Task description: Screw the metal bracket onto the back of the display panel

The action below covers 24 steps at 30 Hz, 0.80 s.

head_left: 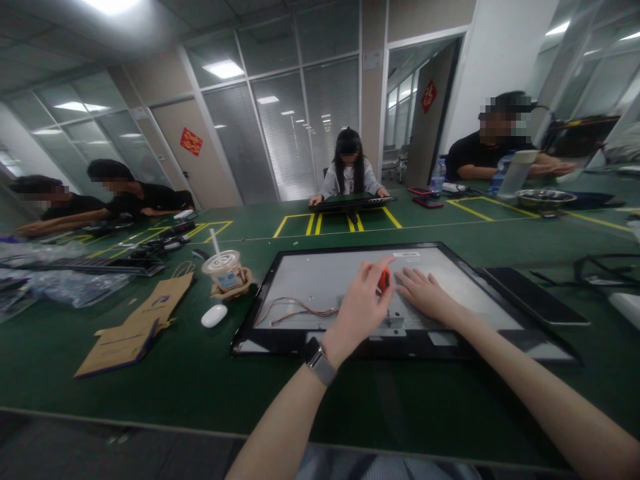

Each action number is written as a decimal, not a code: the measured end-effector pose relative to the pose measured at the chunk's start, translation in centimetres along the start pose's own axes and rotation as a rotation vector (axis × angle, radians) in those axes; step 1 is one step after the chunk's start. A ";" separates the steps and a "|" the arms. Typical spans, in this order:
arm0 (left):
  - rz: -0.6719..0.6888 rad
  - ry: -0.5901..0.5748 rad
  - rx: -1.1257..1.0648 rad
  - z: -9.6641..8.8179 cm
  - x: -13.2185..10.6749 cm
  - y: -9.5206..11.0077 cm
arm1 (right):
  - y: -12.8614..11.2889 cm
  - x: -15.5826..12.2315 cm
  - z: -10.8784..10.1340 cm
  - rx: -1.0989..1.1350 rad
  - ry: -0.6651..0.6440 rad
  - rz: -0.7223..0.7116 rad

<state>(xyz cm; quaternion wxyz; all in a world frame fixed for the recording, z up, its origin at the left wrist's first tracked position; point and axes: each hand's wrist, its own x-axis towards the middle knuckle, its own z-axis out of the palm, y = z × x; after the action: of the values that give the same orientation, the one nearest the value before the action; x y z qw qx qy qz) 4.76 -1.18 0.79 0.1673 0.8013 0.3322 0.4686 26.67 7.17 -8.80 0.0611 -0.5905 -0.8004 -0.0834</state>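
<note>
A monitor panel (pixel 310 280) with a black frame and grey metal back lies flat on the table before me. My left hand (pixel 365 293), a watch on its wrist, is wrapped round the orange and black handle of a screwdriver (pixel 385 281). Below that handle sits a small metal bracket (pixel 397 325) near the panel's front edge; whether the tip touches it I cannot tell. Stretched out on the grey back, my right hand (pixel 425 293) rests with its fingers apart. Thin cables (pixel 300 308) run across the panel's left part.
Left of the panel are a white mouse (pixel 214 316), an iced drink cup (pixel 223 270) in a carrier and a brown paper bag (pixel 145 320). A dark flat slab (pixel 535 295) lies to the right. Across the green table (pixel 200 407), several people sit, one holding another panel (pixel 350 204).
</note>
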 end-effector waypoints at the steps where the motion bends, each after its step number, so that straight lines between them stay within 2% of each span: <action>1: 0.007 -0.002 0.004 0.0 0.0 0.0 | 0.0 0.0 -0.1 -0.005 -0.002 0.003; 6: 0.032 0.029 -0.052 0.6 -0.2 -0.8 | -0.2 -0.1 -0.4 -0.017 0.006 -0.025; 12: -0.042 0.035 -0.156 1.3 -0.2 -1.2 | -0.2 -0.1 -0.3 -0.032 0.007 -0.035; 17: -0.030 0.041 -0.274 0.9 0.0 -0.4 | -0.1 0.1 -0.1 -0.020 -0.006 -0.019; 24: -0.020 0.104 -0.297 0.3 0.4 0.1 | 0.0 0.0 -0.4 0.006 -0.034 -0.020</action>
<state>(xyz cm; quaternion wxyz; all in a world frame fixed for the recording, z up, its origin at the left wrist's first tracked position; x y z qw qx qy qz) 5.17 -0.98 0.95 0.2713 0.7390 0.2755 0.5517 26.62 7.13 -8.42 0.0483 -0.5836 -0.8074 -0.0717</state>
